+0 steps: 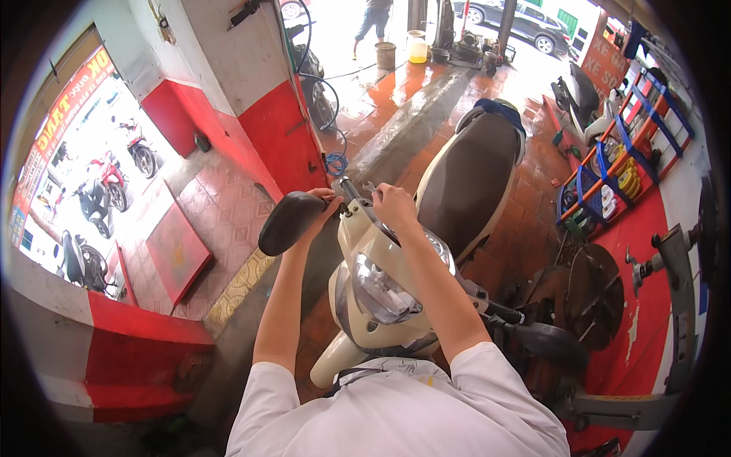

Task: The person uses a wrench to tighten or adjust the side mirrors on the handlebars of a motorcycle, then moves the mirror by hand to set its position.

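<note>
A cream scooter [355, 242] stands in front of me, its headlight [378, 288] facing my chest. My left hand [327, 204] is closed around the stem of the black mirror [288, 224], beside the handlebar grip [349, 187]. Near that grip, my right hand [394, 207] holds a small metal wrench [370, 186], its open jaw showing past the fingers. Where the wrench's other end lies is hidden by the hand. On the scooter's other side, a second black mirror [552, 344] sticks out next to the other grip [504, 311].
Behind the handlebar stretches the dark scooter seat [472, 179]. A red and white pillar [266, 114] rises at left, with a coiled blue hose [336, 162] by it. At right are a blue-and-orange rack [620, 164] and a grey machine [676, 297]. A person [373, 19] stands far off.
</note>
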Motion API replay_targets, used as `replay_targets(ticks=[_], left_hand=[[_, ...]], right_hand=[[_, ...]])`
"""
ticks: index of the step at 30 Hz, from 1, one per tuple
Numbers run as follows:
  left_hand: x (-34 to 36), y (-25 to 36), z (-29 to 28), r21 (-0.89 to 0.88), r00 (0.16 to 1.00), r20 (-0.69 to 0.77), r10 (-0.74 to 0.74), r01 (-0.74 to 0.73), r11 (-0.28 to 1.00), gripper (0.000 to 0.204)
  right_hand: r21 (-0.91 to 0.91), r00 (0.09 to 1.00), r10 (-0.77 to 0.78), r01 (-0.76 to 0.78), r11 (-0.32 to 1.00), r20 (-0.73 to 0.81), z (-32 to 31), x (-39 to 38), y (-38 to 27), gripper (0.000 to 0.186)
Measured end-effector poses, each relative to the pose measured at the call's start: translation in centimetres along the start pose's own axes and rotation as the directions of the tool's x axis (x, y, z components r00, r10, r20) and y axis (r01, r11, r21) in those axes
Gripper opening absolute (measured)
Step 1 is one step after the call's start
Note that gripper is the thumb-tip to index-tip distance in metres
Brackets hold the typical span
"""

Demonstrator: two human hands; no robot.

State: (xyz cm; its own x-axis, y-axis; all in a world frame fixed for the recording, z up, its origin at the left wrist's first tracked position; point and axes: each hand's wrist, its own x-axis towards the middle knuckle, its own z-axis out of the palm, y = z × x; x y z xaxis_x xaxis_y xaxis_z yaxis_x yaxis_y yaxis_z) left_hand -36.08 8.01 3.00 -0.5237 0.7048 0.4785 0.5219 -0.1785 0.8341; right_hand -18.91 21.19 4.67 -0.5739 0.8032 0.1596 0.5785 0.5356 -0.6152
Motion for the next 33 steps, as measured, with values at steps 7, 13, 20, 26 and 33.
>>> replay_targets(ticks=[7, 13, 20, 26, 33], left_hand=[[-0.7, 2.0, 0.0, 0.416, 0.954, -0.057, 0.294, -0.245, 0.876, 0.018], [0.2, 6.5, 0.7, 0.601, 0.915, 0.102, 0.390, -0.369, 0.709, 0.034], [-0.4, 5.3, 1.1, 0.585, 0.888, -0.018, 0.459, -0.363, 0.726, 0.031], [0.1, 2.5, 0.8, 0.579, 0.882, 0.002, 0.470, -0.385, 0.719, 0.026], [3.1, 3.6, 2.8, 0.582, 0.947, 0.095, 0.307, -0.303, 0.755, 0.024]], right_hand=[[-0.016, 0.999, -0.009, 0.010, 1.000, 0.033, 0.3, -0.1, 0.0, 0.025], [-0.018, 1.000, -0.002, 0.003, 1.000, 0.005, 0.6, -0.1, 0.1, 0.026], [-0.002, 1.000, 0.018, -0.018, 1.000, -0.006, 0.3, 0.1, 0.6, 0.027], [0.003, 1.000, 0.014, -0.015, 1.000, 0.026, 0.2, -0.1, -0.7, 0.026], [-0.016, 1.000, 0.028, -0.028, 0.999, 0.002, 0.1, -0.3, 0.4, 0.025]])
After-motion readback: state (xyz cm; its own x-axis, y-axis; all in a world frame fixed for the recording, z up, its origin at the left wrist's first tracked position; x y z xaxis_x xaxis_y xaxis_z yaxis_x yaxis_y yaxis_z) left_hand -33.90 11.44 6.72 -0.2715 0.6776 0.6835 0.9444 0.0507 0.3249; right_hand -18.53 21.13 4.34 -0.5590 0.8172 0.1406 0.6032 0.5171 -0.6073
